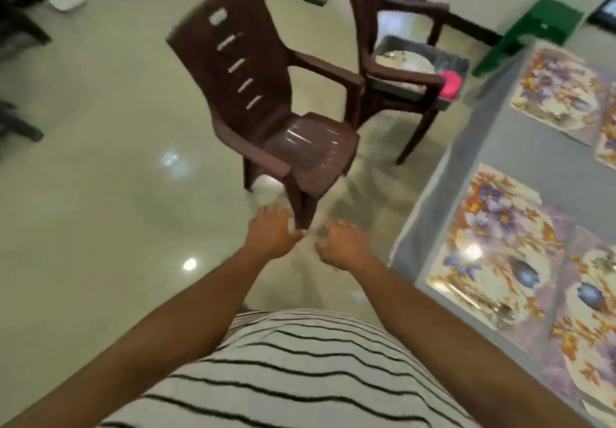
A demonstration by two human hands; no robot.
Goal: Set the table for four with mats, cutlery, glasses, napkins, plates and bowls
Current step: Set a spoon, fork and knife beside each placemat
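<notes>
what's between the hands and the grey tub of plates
In the head view, the nearer brown chair stands between the hands and the tub; the tub sits on the second chair.

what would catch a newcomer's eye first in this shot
Probably the brown plastic armchair standing on the glossy floor at centre, with both hands, left hand and right hand, curled just below it. Next, the floral mats along the table at right.

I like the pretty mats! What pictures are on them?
Purple and blue flowers with orange leaves on the mats, seen in the head view.
</notes>
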